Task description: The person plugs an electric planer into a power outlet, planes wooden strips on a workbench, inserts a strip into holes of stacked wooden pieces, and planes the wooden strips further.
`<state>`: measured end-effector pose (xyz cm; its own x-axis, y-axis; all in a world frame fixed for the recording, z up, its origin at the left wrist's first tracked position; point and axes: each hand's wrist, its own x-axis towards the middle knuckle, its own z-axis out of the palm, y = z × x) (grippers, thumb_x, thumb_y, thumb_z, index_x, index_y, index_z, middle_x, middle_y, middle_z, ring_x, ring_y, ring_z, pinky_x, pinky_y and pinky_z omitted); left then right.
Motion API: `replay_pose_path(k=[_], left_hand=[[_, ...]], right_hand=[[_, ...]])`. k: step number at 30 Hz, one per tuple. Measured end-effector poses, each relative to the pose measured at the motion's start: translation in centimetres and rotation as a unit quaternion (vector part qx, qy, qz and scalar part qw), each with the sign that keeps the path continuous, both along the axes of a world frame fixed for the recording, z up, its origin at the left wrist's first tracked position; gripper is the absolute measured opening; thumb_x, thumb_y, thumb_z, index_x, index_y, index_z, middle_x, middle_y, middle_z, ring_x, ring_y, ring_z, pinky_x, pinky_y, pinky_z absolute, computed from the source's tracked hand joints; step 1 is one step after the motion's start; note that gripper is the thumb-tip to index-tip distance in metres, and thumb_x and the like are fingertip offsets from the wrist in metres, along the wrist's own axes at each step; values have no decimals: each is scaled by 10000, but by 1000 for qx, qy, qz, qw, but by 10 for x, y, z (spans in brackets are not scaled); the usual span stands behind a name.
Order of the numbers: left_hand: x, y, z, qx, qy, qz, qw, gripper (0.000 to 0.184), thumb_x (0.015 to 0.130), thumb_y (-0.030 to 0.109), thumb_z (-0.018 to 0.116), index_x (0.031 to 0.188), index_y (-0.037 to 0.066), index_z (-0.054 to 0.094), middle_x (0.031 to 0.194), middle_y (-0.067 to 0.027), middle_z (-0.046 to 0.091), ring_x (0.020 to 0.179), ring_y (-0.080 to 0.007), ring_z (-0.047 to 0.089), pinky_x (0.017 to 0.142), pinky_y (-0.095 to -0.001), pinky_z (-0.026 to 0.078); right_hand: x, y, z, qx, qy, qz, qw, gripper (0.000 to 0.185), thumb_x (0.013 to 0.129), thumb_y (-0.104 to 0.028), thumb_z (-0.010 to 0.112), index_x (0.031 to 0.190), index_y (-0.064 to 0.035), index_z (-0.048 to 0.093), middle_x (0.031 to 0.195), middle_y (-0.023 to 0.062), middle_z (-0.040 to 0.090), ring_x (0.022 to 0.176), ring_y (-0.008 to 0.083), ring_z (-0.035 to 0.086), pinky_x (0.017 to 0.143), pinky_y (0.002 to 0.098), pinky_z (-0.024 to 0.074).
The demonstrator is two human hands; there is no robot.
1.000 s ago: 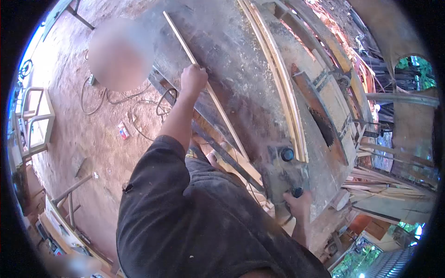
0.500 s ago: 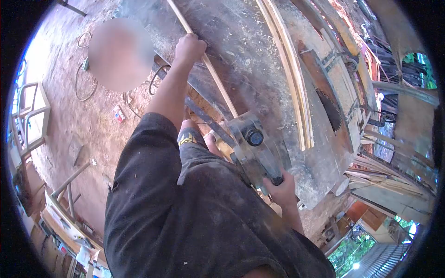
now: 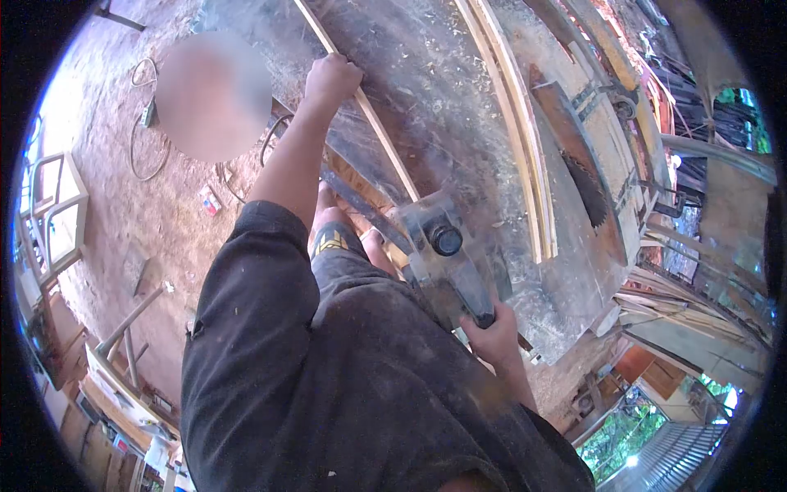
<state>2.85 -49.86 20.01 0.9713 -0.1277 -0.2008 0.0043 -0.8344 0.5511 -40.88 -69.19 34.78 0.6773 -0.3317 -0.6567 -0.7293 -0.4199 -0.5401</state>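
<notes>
A narrow wooden strip (image 3: 384, 141) lies lengthwise on the dusty worktable (image 3: 443, 107). My left hand (image 3: 334, 78) is closed round its upper part. At the strip's near end sits a grey power planer (image 3: 430, 246) with a round black knob (image 3: 445, 239). My right hand (image 3: 492, 332) is wrapped round the planer's rear handle, close to my body. The planer covers the near end of the strip. Several long pale strips (image 3: 520, 139) lie together farther right on the table.
A hand saw (image 3: 582, 176) with a toothed blade rests at the right. Stacked thin wood (image 3: 680, 307) stands beyond it. Cables (image 3: 134, 148) and a small red-and-white packet (image 3: 210, 200) lie on the ground at left. White frames (image 3: 65, 205) stand at the far left.
The planer and my right hand have shifted left onto the strip's near end. My left hand appears higher in view, still round the strip. The view has shifted too.
</notes>
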Motion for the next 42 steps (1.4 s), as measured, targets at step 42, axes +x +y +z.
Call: replay_pose_path(k=[42], left_hand=[[81,17,8,44,53,87,994,374,876,282,476,1077,68,707,1083,-162,697,1039,-325,664,890,-408,531]], right_hand=[[216,77,-1,-62,-97,34,993,341,738,-172,688,992,50,638,868,256,674,851,398,675,758,438,514]])
